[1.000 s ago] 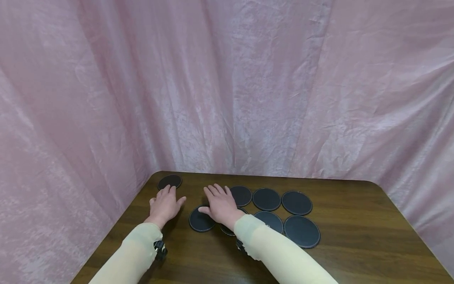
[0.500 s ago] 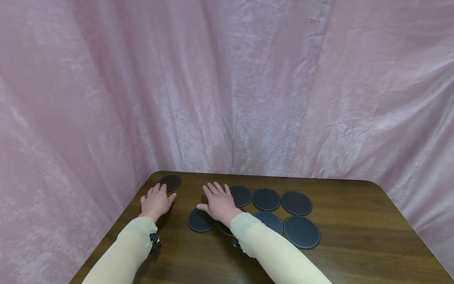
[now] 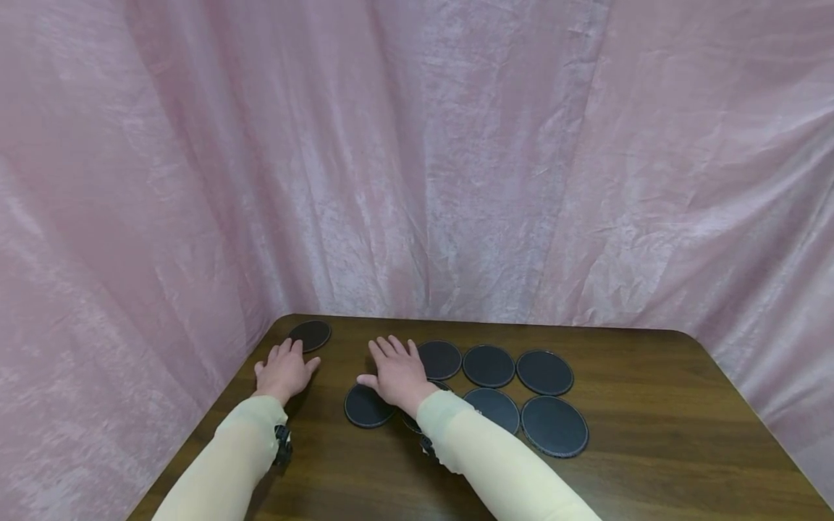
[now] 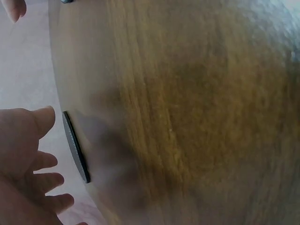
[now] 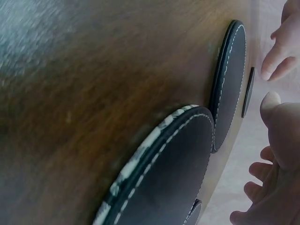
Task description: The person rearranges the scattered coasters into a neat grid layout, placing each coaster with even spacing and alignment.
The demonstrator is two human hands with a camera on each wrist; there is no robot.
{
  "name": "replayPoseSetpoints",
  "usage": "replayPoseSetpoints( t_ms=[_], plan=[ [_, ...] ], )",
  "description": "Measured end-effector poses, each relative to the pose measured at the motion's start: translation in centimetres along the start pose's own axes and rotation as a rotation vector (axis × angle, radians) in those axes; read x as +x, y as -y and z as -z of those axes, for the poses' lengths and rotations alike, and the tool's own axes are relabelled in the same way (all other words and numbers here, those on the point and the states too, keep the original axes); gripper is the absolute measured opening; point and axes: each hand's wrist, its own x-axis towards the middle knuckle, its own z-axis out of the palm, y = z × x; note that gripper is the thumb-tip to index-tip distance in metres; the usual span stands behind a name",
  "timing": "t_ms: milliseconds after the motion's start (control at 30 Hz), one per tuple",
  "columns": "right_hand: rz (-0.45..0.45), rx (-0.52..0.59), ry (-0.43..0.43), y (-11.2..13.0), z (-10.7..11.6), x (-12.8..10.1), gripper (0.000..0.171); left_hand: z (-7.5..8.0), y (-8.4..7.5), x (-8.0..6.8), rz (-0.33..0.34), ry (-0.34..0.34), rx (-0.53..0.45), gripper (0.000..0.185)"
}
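Note:
My left hand (image 3: 284, 373) hovers over the table's left side, fingers spread and stretched forward, holding nothing. Its fingertips overlap the near edge of a round black coaster (image 3: 310, 333) in the far left corner. My right hand (image 3: 399, 376) is held above the table with its fingers extended and nothing in its grasp. Under its thumb lies another black coaster (image 3: 366, 407), partly covered in the head view. White stitching runs round the rim of the nearest coaster (image 5: 173, 173) in the right wrist view. The right hand and forearm partly hide more coasters.
Several matching coasters lie in two rows toward the right, including a back-row coaster (image 3: 545, 372) and a front-row coaster (image 3: 554, 425). They rest flat on the brown wooden table (image 3: 658, 434). A pink curtain (image 3: 417, 159) hangs behind and along the left side.
My left hand has shifted left, away from the right hand. The right hand has drifted slightly left. The coasters stay where they were.

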Motion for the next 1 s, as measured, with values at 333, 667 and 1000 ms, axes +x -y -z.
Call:
replayPoseSetpoints(
  t_ms=[333, 667, 1000],
  plan=[
    [-0.017, 0.028, 0.027, -0.2, -0.9, 0.7, 0.08, -1.0, 0.3, 1.2, -0.008, 0.014, -0.003, 0.076],
    [-0.024, 0.028, 0.024, -0.5, -0.6, 0.7, 0.078, -1.0, 0.5, 1.5, -0.024, 0.059, -0.005, 0.079],
    [-0.038, 0.003, 0.017, -1.0, -0.4, 0.1, 0.078, -1.1, 0.1, 1.7, -0.024, 0.085, 0.027, 0.08]
  ],
)
